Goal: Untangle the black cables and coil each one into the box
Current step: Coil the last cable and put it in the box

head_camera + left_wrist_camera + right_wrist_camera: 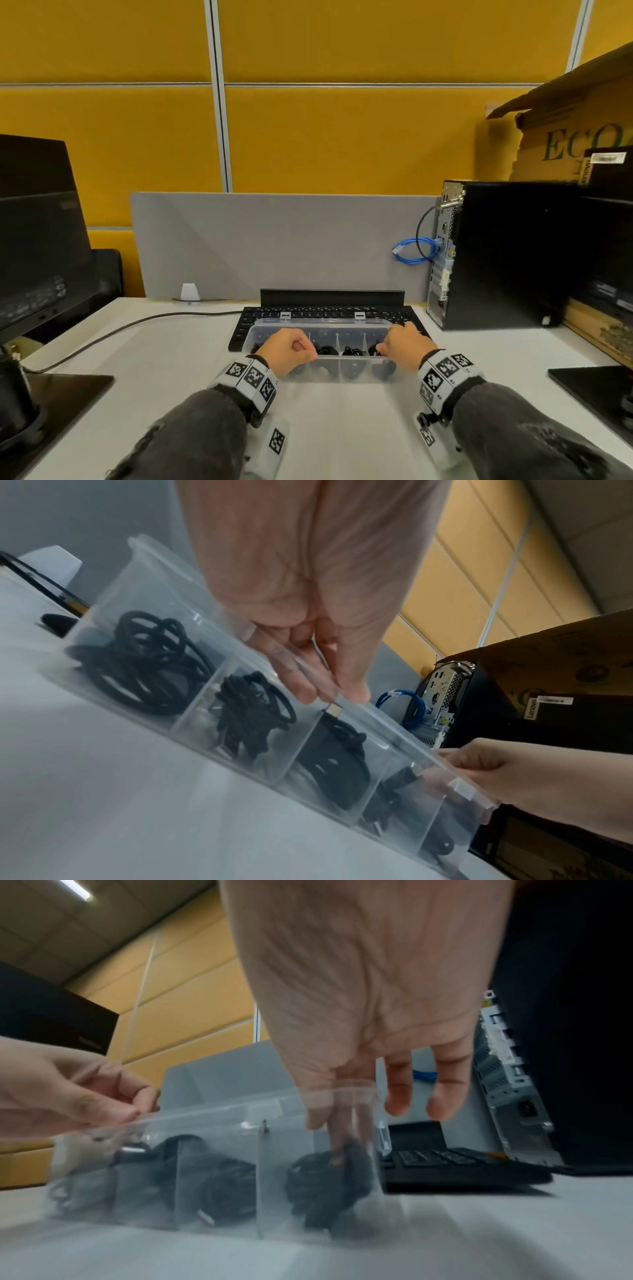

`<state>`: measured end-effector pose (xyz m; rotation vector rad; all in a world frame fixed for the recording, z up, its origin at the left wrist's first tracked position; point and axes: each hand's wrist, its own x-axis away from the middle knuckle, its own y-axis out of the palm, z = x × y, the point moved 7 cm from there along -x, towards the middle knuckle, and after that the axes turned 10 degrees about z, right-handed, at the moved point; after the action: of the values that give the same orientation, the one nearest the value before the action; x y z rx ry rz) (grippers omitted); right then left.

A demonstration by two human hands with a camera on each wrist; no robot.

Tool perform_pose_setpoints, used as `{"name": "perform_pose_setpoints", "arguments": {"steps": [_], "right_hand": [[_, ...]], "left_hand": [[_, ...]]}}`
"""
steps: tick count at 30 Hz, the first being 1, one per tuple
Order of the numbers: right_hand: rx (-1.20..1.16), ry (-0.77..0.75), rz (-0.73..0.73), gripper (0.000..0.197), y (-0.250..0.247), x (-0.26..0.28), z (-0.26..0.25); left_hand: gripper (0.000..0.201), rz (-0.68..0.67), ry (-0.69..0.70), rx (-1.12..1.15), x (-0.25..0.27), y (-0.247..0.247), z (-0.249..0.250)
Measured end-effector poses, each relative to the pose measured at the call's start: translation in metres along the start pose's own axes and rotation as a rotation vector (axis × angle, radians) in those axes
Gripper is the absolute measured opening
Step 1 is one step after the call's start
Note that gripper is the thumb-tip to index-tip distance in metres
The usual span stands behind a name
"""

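- Head view: my left hand [289,353] and my right hand [406,344] are both at the clear box [329,371], which sits on the white desk [171,377] just in front of the black keyboard [246,320] and overlaps its near edge.
- My left hand sits over the left part of the box's near rim, fingers curled with the thumb tucked against them. In the left wrist view the fingertips [301,693] lie right at the rim, above a cable plug [334,710]. I cannot tell whether they pinch anything.
- My right hand is at the right end of the box. In the right wrist view two fingers reach down into the rightmost compartment onto the coil there [329,1177], while the other fingers hang straight behind the box. They press or tuck; I see no firm grasp.
- The black cables [143,664] lie bundled inside the box, one bundle to each compartment between the clear dividers. I see none loose on the desk around the box.
- My judgement: this is the closing step, settling the last coil, and the task is nearly done.
- Next, I think, calls for pushing the upright plug near the box's middle below the rim and taking both hands out slowly, so that no coil springs up over a divider.
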<state>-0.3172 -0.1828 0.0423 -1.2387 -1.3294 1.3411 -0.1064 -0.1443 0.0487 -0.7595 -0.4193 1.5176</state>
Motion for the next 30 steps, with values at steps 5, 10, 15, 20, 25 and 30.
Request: {"name": "perform_pose_setpoints", "arguments": {"steps": [5, 10, 15, 20, 25, 30], "right_hand": [[-0.355, 0.024, 0.279, 0.021, -0.015, 0.011, 0.015], [-0.541, 0.179, 0.191, 0.041, -0.003, 0.010, 0.035], [-0.651, 0.263, 0.052, 0.032, 0.013, 0.001, 0.035], [-0.439, 0.231, 0.020, 0.021, 0.007, -0.013, 0.028], [-0.215, 0.175, 0.077, 0.015, 0.004, -0.032, 0.027], [-0.223, 0.214, 0.043, 0.016, 0.013, -0.032, 0.029]], "left_hand": [[0.015, 0.265, -0.041, 0.015, 0.010, -0.026, -0.008], [0.032, 0.388, -0.254, -0.118, 0.015, -0.057, -0.046], [0.043, 0.272, -0.306, -0.013, 0.014, -0.050, -0.057], [0.051, 0.203, -0.321, -0.012, -0.002, -0.041, -0.056], [0.051, 0.182, -0.339, -0.039, -0.019, -0.041, -0.057], [0.054, 0.117, -0.362, -0.077, -0.025, -0.040, -0.054]]}}
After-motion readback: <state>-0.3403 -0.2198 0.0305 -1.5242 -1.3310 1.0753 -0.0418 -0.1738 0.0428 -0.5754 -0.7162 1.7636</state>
